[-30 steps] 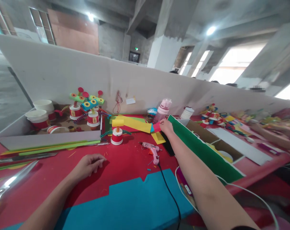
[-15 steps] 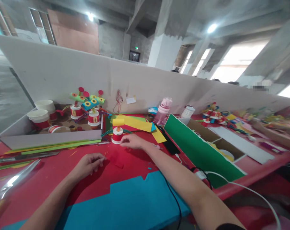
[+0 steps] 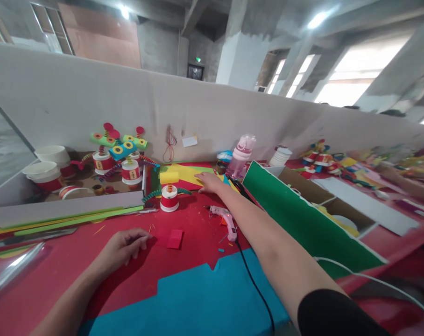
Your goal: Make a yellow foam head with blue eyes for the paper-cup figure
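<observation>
My right hand [image 3: 210, 183] reaches over the sheets of yellow paper [image 3: 187, 173] at the back, fingers extended; whether the fingertips touch the paper I cannot tell. My left hand [image 3: 130, 244] rests on the red tabletop with loosely bent fingers apart and nothing seen in them. Just right of it lies a small red paper piece [image 3: 175, 238]. A paper-cup figure [image 3: 169, 200] stands upright between the hands, with a yellow paper tube [image 3: 169, 178] on a spring-like neck and green folded arms. Beside my right forearm lies a pink glue gun [image 3: 226, 219].
A shallow white box [image 3: 68, 205] on the left holds finished cup figures [image 3: 130, 171] and stacked paper cups [image 3: 45, 173]. Blue sheet material [image 3: 198, 298] covers the front. A green-sided box [image 3: 303, 224] stands right, with a pink bottle [image 3: 242, 156] behind. The glue gun's cord trails forward.
My right hand has moved from beside the cup figure back and to the right, over the yellow paper. The glue gun now shows beside my forearm. My left hand stays nearly still.
</observation>
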A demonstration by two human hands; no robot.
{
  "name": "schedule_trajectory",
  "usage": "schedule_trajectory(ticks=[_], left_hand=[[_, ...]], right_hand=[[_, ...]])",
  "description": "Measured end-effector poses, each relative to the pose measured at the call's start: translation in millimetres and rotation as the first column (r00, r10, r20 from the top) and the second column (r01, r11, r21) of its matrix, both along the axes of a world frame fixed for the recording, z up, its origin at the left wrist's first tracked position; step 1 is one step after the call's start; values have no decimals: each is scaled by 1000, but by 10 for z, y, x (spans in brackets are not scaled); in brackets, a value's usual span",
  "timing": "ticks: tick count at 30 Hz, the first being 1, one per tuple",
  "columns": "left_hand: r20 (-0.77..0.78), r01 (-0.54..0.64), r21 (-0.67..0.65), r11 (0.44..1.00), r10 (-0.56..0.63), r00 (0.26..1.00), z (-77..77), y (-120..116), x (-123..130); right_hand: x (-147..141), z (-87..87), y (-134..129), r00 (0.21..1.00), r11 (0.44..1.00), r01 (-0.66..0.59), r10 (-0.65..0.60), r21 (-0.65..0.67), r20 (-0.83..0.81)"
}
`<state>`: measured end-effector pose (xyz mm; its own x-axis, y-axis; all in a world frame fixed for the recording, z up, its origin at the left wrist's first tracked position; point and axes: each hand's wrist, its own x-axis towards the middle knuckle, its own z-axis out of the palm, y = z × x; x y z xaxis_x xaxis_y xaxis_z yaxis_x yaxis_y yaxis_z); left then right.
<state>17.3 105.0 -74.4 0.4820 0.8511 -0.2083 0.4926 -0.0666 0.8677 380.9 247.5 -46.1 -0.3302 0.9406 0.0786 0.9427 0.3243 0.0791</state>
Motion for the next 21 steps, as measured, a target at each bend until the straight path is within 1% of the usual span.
schedule_trajectory(ticks=[3, 5, 7, 10, 14, 18, 21], left_hand=[[-22, -16, -12, 1000, 15, 1000, -6, 9, 3], [-33, -18, -20, 1000, 17, 999, -6, 13, 6], [-29, -18, -30, 999, 17, 999, -9, 17, 6], [-31, -28, -41, 999, 27, 999, -19, 23, 0], [-69, -42, -41, 998, 39, 997, -17, 19, -3], [-57, -53, -56, 997, 50, 997, 13, -2, 12], [-59, -52, -59, 997, 49, 997, 21, -9, 19]], right_hand=[[40, -23, 60, 998, 997, -57, 57, 53, 7], [85, 6, 91, 995, 992, -104, 104, 70, -1], [124, 52, 121, 992, 990, -117, 120, 82, -34], [150, 122, 166, 990, 994, -67, 78, 92, -119], [149, 185, 229, 976, 998, 13, 1, 62, -218], [164, 221, 302, 972, 999, 33, -24, 36, -232], [178, 223, 338, 966, 994, 68, -45, 81, -254]])
